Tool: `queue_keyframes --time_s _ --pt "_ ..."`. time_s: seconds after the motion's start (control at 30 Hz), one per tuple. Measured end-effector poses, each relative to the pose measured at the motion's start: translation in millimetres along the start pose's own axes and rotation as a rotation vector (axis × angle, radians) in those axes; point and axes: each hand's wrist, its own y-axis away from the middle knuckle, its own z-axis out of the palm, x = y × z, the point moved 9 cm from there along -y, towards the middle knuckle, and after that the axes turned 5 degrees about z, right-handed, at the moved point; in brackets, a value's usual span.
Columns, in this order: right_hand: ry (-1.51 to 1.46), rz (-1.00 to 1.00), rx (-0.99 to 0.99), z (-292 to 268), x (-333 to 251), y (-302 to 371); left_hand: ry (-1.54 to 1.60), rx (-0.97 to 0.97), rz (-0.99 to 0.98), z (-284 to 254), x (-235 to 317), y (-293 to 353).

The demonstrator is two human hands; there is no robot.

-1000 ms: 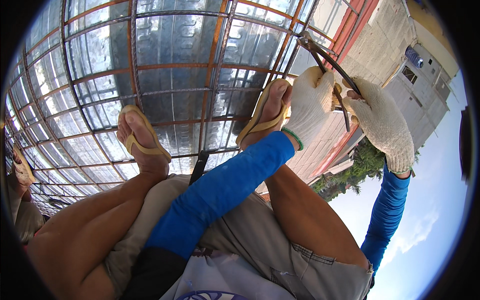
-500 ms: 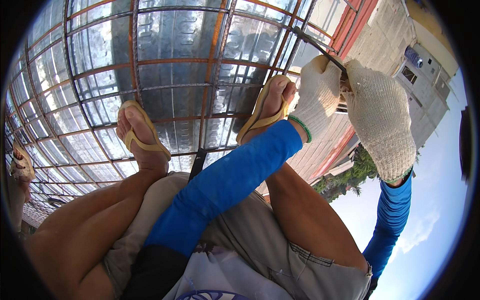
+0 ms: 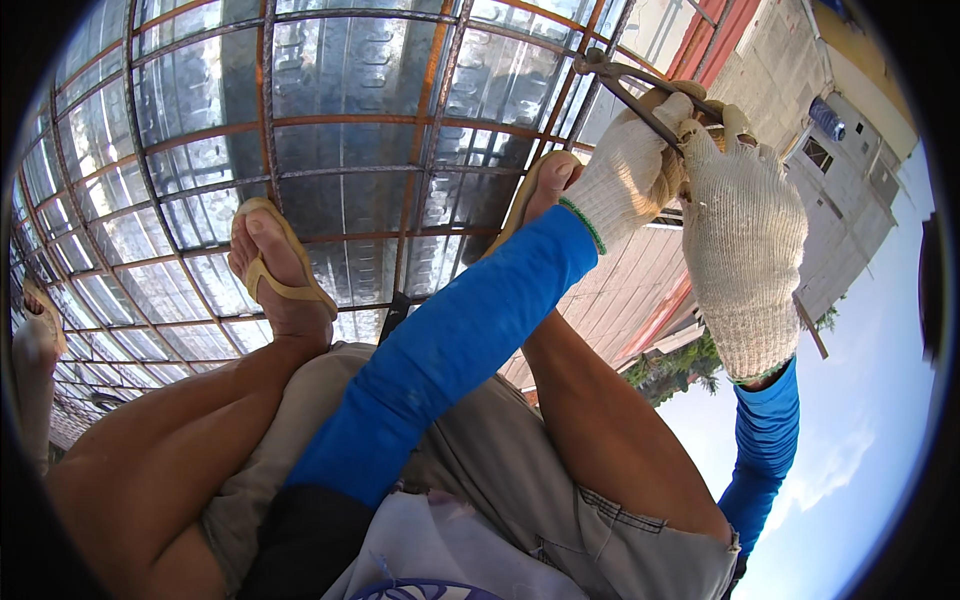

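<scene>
Both of my hands wear off-white knit gloves with green cuffs. They grip the long handles of a pair of dark metal pincers (image 3: 625,80) at the upper right. My left hand (image 3: 635,165) is closed by one handle, its fingers partly out of sight. My right hand (image 3: 745,215) closes round the handle ends, close against the left; its fingertips are partly hidden. The handles stand apart. The pincers' jaws lie at a crossing of the rebar grid (image 3: 437,115); whether they bite on wire there is too small to tell.
Corrugated metal decking (image 3: 350,75) lies under the rebar. My feet in yellow flip-flops (image 3: 290,265) rest on the grid. A red edge (image 3: 705,50) runs along the upper right, with lower roofs (image 3: 740,90) beyond. Another person's foot (image 3: 42,315) shows at the far left.
The pincers' handles have spread from nearly together to apart. My left hand has shifted slightly up and right, and my right hand slightly left. The other person's leg has moved a little.
</scene>
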Motion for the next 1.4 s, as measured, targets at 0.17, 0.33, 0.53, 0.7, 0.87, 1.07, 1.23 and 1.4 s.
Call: queue_keyframes --time_s 0.17,0.33,0.53,0.7,0.87,1.07,1.23,1.4 --pt "0.151 -0.044 0.044 -8.2 -6.4 -8.1 0.06 -0.096 -0.017 4.8 -10.9 -3.6" --pt "0.107 -0.04 0.201 -0.4 -10.2 -0.3 0.144 -0.07 -0.008 0.0 -9.9 -4.4" --pt "0.146 -0.077 0.165 -20.7 -13.4 -14.0 0.226 -0.09 -0.053 4.8 -6.1 0.4" --pt "0.041 -0.063 0.049 -25.6 -14.5 -23.0 0.146 -0.007 -0.042 -1.9 0.5 -1.0" --pt "0.058 -0.06 0.0 -23.7 -7.2 -26.8 0.203 -0.149 -0.052 12.1 5.9 -0.2" --pt "0.144 -0.082 0.056 -22.1 -3.7 -26.0 0.117 -0.141 0.059 21.8 11.6 -5.6" --pt "0.138 -0.085 0.084 -25.0 -3.5 -26.1 0.238 -0.231 0.038 16.9 18.8 34.4" --pt "0.127 -0.066 0.098 -22.2 -4.6 -23.2 0.136 0.054 0.136 20.2 27.8 31.3"
